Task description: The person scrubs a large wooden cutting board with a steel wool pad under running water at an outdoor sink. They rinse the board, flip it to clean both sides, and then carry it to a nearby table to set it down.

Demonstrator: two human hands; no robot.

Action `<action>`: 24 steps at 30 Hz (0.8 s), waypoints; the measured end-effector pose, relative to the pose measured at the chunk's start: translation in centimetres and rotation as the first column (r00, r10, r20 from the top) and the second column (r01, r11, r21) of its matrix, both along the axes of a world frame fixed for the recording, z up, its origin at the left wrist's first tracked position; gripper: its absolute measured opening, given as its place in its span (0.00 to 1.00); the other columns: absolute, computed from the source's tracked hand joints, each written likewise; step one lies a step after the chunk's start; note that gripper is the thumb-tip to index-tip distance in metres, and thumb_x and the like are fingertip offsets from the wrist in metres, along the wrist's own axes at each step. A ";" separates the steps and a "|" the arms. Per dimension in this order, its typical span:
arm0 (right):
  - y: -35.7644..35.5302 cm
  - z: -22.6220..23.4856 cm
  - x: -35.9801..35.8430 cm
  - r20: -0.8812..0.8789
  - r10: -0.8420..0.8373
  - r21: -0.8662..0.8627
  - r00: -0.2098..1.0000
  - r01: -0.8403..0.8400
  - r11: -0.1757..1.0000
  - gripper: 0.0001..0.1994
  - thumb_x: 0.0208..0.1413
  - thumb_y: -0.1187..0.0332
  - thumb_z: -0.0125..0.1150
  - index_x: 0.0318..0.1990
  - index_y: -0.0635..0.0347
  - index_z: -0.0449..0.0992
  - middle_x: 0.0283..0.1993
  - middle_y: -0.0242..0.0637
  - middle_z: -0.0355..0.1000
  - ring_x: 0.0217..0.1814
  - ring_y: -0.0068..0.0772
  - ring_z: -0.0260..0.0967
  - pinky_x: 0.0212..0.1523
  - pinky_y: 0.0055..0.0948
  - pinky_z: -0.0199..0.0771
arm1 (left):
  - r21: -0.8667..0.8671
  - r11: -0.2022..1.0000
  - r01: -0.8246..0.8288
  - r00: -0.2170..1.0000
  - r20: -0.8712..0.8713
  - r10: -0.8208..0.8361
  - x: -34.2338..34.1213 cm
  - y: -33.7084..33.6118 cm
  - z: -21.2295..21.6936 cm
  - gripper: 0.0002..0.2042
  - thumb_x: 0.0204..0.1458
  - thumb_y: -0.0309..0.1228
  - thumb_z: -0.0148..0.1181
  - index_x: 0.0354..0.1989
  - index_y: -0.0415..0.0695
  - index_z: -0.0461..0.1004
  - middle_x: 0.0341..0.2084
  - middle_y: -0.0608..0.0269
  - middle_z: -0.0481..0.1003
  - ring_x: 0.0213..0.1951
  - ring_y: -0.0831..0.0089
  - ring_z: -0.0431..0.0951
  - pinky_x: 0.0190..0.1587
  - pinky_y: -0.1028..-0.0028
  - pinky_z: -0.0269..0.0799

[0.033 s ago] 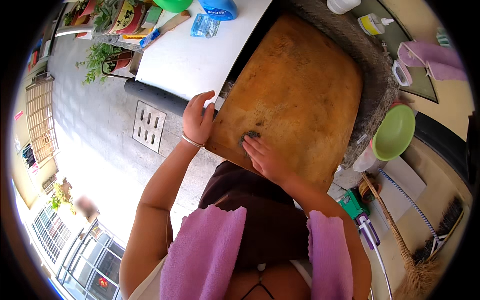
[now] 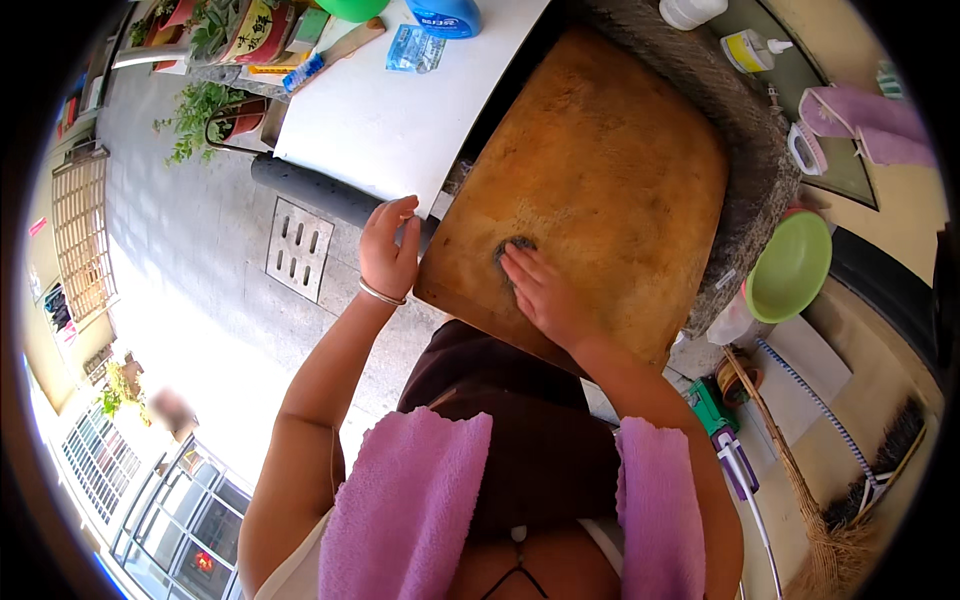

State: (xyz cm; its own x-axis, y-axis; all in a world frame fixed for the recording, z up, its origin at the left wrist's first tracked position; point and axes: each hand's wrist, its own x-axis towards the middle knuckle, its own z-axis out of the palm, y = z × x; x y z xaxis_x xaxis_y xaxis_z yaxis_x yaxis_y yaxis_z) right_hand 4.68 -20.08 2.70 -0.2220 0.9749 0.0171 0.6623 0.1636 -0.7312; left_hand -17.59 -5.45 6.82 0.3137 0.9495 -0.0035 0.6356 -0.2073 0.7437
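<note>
A large brown wooden board (image 2: 610, 170) lies in front of me, wet-looking and darker in patches. My right hand (image 2: 545, 295) rests on its near left part, fingertips pressing a dark grey scouring pad (image 2: 515, 243) against the wood. Much of the pad is hidden beneath the fingers. Beside the board's left edge is my left hand (image 2: 391, 248), fingers apart and nothing in them, a bangle on the wrist. Whether its palm touches the edge, I cannot tell.
The board sits over a rough stone basin (image 2: 755, 170). A white tabletop (image 2: 380, 120) at left bears a blue bottle (image 2: 445, 15) and a packet (image 2: 414, 50). To the right are a green basin (image 2: 790, 265), a scrub brush (image 2: 805, 148) and a broom (image 2: 790, 460).
My right hand has slid the scouring pad a little away from me and to the right on the board. My left hand has shifted slightly left and down.
</note>
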 end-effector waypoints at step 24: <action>9.1 -2.9 -7.2 0.159 0.214 0.145 0.964 -0.237 0.961 0.23 0.53 0.63 0.59 0.57 0.56 0.70 0.58 0.44 0.69 0.62 0.43 0.64 0.63 0.39 0.62 | -0.899 0.437 -0.038 0.607 0.327 0.724 -4.5 -9.6 -5.0 0.21 0.64 0.41 0.42 0.57 0.37 0.65 0.45 0.59 0.74 0.45 0.70 0.76 0.47 0.72 0.72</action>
State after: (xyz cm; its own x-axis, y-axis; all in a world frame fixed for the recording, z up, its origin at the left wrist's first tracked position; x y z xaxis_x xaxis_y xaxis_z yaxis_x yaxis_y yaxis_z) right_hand -2.53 -10.93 -0.24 -0.4470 0.8861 0.1225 0.6886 0.4283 -0.5851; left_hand -22.06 -15.04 1.80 0.1576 0.6403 -0.7518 -0.1963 0.7664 0.6116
